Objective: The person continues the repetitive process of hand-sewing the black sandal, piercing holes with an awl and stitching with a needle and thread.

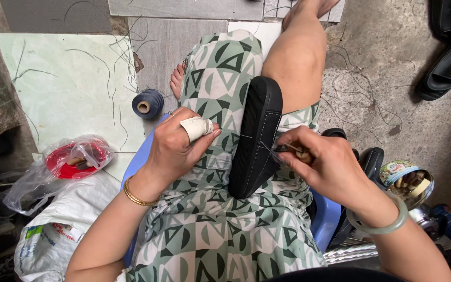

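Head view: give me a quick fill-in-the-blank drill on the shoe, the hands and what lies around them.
1. The black shoe rests on the person's ____.
2. The left hand has white tape wound round its ____ finger.
3. The right hand presses a small tool against the shoe's ____.
4. The spool of dark blue thread stands on the ____.

Missing words: lap; index; sole; floor
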